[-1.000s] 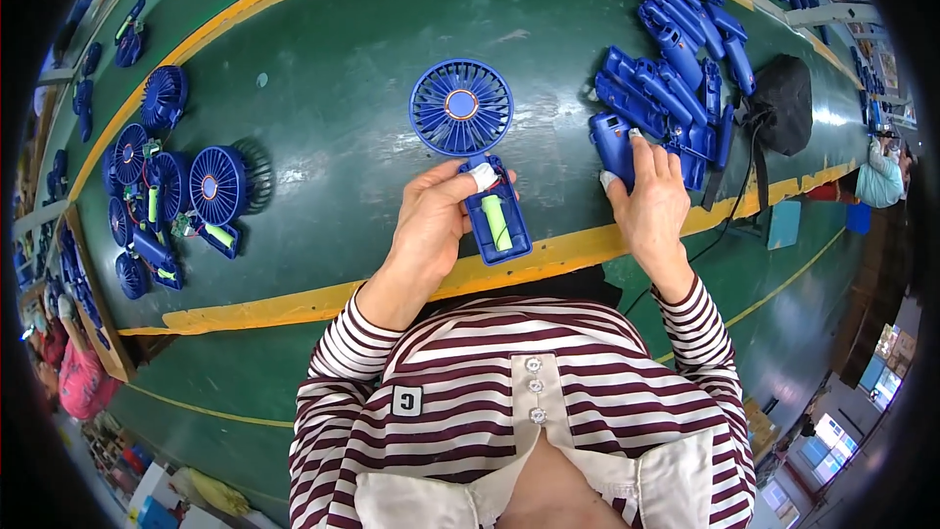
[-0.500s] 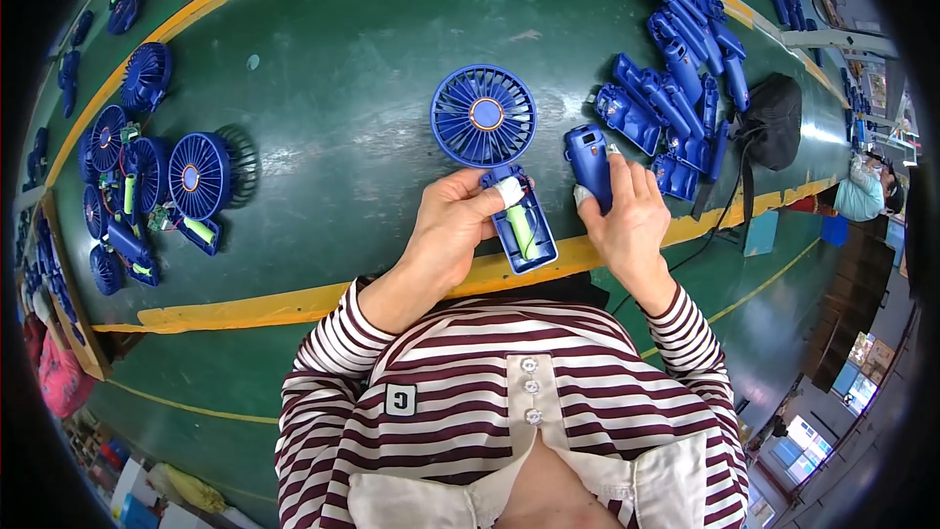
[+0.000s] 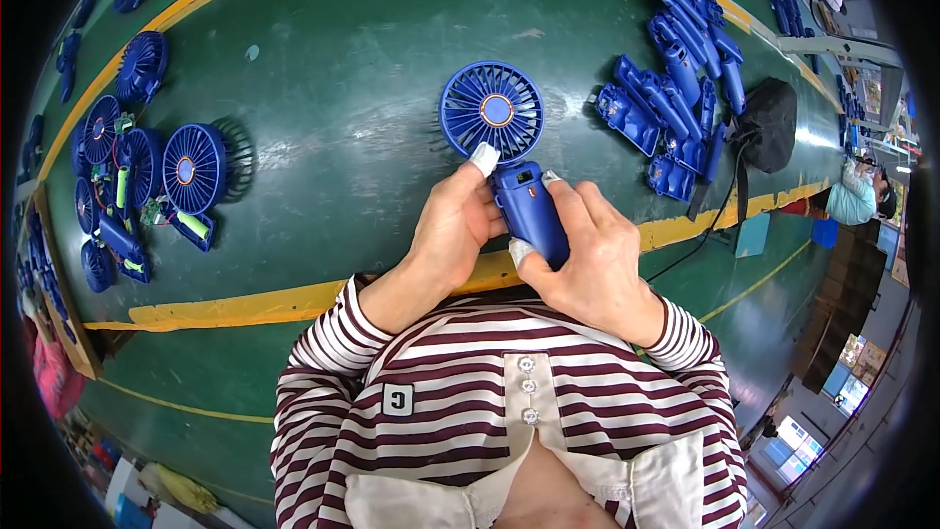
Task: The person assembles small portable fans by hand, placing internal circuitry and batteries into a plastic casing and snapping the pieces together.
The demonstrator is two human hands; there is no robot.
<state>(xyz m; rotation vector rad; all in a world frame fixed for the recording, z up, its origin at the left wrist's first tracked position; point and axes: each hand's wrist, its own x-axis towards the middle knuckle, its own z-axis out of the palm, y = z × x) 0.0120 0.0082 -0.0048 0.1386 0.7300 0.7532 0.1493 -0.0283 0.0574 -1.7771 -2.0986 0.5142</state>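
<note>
A blue handheld fan (image 3: 493, 110) with a round slatted head lies before me, its head pointing away. My left hand (image 3: 446, 231) is closed around the upper end of its handle, white-wrapped thumb near the head. A blue handle cover (image 3: 534, 214) with a small dark window lies over the handle, hiding the battery inside. My right hand (image 3: 595, 253) grips this cover between thumb and fingers, their tips wrapped in white. Whether the cover sits flush on the handle cannot be seen.
Several fans with bare batteries and circuit boards (image 3: 193, 171) lie at the left of the green table (image 3: 343, 69). A heap of blue handle shells (image 3: 676, 88) is at the right, beside a black bag (image 3: 767, 127) with a strap. A person (image 3: 854, 192) sits far right.
My right hand has moved left, bringing the cover from beside the fan onto its open handle. The battery is now covered. The fan has shifted slightly to the right.
</note>
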